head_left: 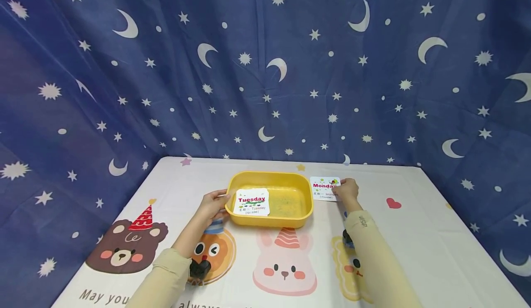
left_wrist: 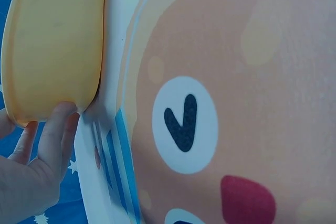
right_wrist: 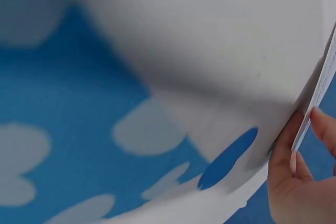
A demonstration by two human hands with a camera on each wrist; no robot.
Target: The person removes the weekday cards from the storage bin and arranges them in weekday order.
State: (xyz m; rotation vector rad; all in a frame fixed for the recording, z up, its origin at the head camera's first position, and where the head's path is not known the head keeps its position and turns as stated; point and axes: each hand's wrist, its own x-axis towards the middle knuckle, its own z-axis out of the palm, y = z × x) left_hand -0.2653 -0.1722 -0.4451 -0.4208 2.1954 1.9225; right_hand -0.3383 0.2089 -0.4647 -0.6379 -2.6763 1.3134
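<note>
A yellow plastic tray (head_left: 290,202) is at mid-table, and a white "Tuesday" card (head_left: 251,202) lies in its left part. My left hand (head_left: 211,205) grips the tray's left end; the left wrist view has the fingers (left_wrist: 51,135) against its outer side. Right of the tray, my right hand (head_left: 347,191) holds a white "Monday" card (head_left: 323,189) by its right edge. The right wrist view gives that card (right_wrist: 316,90) nearly edge-on, pinched between thumb and fingers. Whether the card touches the table I cannot tell.
A white tablecloth (head_left: 415,234) printed with cartoon faces, a heart and text covers the table. Behind the table's back edge hangs a dark blue curtain (head_left: 265,86) with moons and stars, which continues along both sides.
</note>
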